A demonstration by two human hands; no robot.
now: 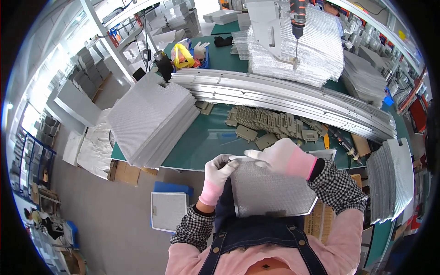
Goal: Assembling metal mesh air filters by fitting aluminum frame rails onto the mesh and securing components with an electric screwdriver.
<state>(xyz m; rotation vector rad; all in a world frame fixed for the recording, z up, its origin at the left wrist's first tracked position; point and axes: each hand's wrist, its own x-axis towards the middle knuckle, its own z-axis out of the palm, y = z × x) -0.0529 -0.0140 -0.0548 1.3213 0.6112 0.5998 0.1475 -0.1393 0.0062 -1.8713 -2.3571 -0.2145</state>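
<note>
A silver framed mesh panel (270, 190) leans against my front, its far edge at the green table's near edge. My left hand (217, 178), in a white and pink glove, is closed on the panel's far left corner. My right hand (285, 158), gloved alike, lies across the far edge of the frame. Its index finger points left toward the left hand, and its fingers straddle the frame's edge. The palm side of the right hand is hidden. Just beyond it lie several grey-beige plastic parts (263, 120) in a row.
Stacked mesh sheets stand at left (146, 114) and right (389, 178). Long aluminium profiles (284, 96) cross the table, beneath a hanging power screwdriver (298, 20). An orange-handled tool (326, 140) and a second screwdriver (343, 143) lie at right. Another framed panel (169, 211) sits low at left.
</note>
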